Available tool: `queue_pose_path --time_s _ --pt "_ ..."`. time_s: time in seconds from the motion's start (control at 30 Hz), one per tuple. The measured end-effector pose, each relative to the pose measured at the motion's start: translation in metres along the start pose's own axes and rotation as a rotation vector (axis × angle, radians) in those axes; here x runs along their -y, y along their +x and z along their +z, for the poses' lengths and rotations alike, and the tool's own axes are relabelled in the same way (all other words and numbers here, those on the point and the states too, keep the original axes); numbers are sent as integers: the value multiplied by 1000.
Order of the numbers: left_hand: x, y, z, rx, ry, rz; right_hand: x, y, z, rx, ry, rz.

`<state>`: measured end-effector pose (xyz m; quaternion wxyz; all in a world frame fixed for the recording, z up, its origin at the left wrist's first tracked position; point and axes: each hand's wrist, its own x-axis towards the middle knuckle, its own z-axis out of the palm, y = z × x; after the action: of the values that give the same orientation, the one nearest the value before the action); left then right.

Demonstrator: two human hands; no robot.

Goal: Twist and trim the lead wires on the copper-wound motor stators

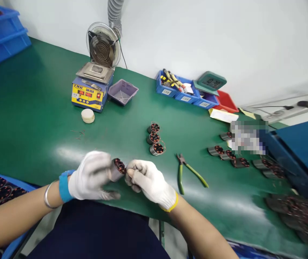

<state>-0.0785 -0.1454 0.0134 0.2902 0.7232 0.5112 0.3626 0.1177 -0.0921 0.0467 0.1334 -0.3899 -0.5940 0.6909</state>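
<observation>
The stator (pixel 118 169) faced its wound end toward the right hand (pixel 149 181), which pinched its rim, the left hand (pixel 91 175) half-open, hold unclear

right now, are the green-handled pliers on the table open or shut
Open: the pliers lie on the green table, apart from the gloved right hand, with their green handles spread wide.

Silver cylinder (pixel 117 169), copper-wound, tilted, held aloft
</observation>
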Motion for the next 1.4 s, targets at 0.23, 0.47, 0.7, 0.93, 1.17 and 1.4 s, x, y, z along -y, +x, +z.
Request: queue_pose_path --time_s 0.23,0.47,0.7,0.93,1.17,1.4 --pt "-12 7 2 134 -686 -321 5 -1 -4 -90 -107 -6" --pt "-11 24 -2 129 -1036 -671 13 -2 -1 -74 -362 -52" --pt "-13 13 4 -283 -590 -205 18 -1 -5 -143 -707 -20" --pt "7 12 21 42 -228 -247 -4 8 -6 -215 -1123 -307" --pt "13 22 12 494 -748 -451 0 4 -7 -98 -1556 -711" --pt "11 18 24 94 -253 -258 -11 -5 0 -188 -1599 -528"
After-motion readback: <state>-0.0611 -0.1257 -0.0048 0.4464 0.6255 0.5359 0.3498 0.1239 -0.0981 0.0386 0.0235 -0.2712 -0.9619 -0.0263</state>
